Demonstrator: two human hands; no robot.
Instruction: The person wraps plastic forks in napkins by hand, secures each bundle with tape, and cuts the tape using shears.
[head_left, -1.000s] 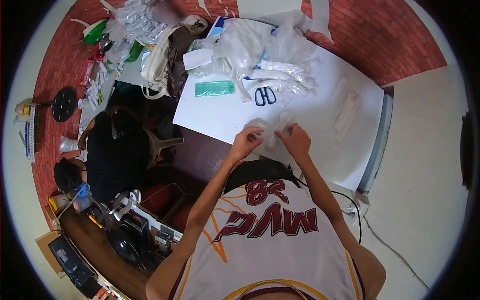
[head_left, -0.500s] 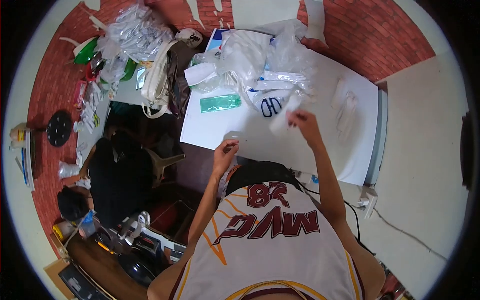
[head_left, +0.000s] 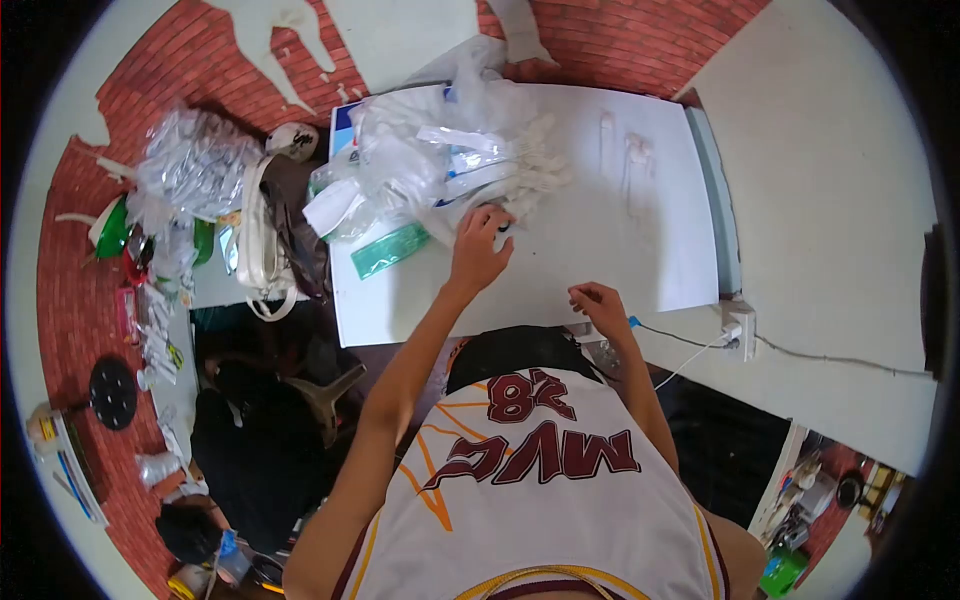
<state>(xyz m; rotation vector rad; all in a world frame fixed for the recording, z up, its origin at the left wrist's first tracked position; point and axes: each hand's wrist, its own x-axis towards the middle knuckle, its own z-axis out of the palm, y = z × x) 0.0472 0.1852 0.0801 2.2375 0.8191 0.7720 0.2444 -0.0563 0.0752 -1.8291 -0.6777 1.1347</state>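
Observation:
My left hand (head_left: 480, 248) reaches over the front of the pile on the white table (head_left: 590, 230). Its fingers curl down over a pair of scissors (head_left: 503, 226), whose dark handle shows between thumb and forefinger; the rest is hidden under the hand. Just behind it lies crumpled white plastic (head_left: 540, 170). A flat green packet (head_left: 390, 250) is to its left. My right hand (head_left: 598, 303) hovers by the table's near edge, fingers loosely curled, with nothing visible in them.
Clear plastic bags (head_left: 400, 150) heap at the back left of the table. Beside it stands a cream and brown bag (head_left: 262, 235). A plug and socket (head_left: 738, 332) with cables sit at the right front. Someone in black clothing (head_left: 245, 455) is low on the left.
My left hand has moved from the near table edge onto the scissors. My right hand has drawn back from the white plastic toward me. The view has turned to the right.

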